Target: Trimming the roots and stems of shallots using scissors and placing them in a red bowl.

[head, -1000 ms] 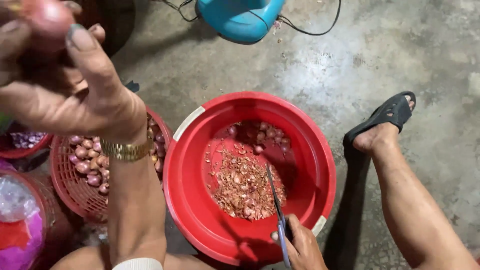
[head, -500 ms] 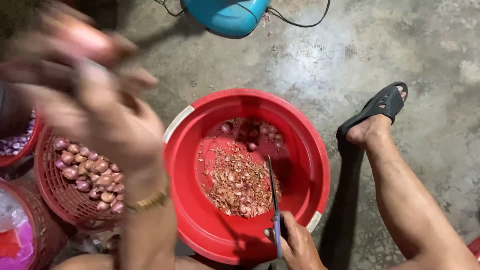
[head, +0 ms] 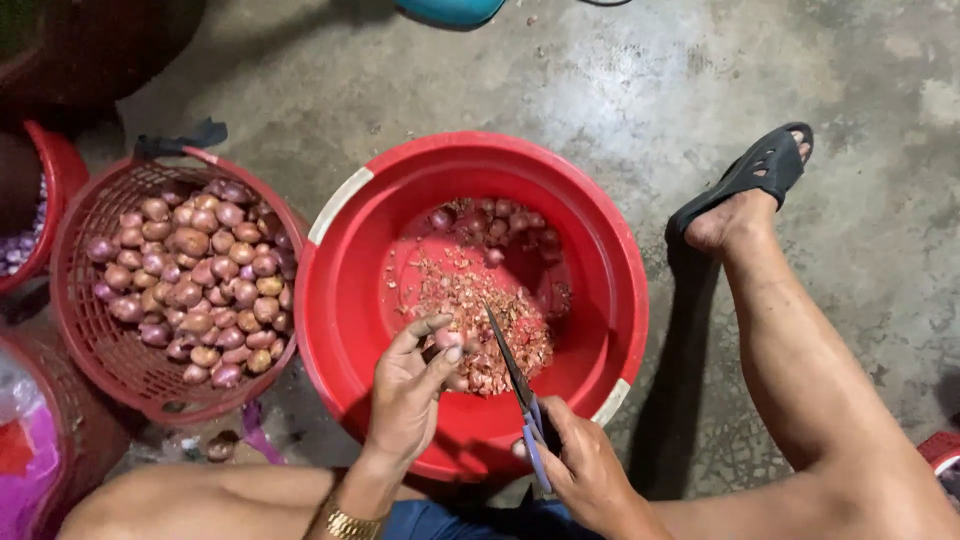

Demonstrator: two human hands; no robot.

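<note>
Right hand [head: 590, 470] is closed around the handles of a pair of slim blue-handled scissors [head: 515, 385], thumb side up, blades shut or near shut and pointing up and slightly left over the basin. Left hand [head: 410, 385] pinches a small reddish shallot [head: 447, 340] between thumb and fingertips; fingers curled, palm facing right, wrist bent in from the lower left. Gold metal wristwatch [head: 345, 522] on that wrist.

Pose: both forearms come in from the bottom edge, hands close together, both over the near rim of the round red plastic basin [head: 345, 290]. Scissor tip sits just beside the shallot, right of it; can't tell whether they touch.

Basin sits on the grey concrete floor [head: 640, 90] between the person's knees. Inside: a heap of papery shallot skins and trimmings [head: 480, 300] in the middle, a few peeled shallots [head: 495, 215] at the far wall.

Left of the basin, touching or nearly touching its rim: red plastic mesh basket [head: 90, 330] filled with unpeeled shallots [head: 195, 275]. Right leg stretched out to the right, foot in a black sandal [head: 755, 170]. Blue object at the top edge, mostly cut off.
</note>
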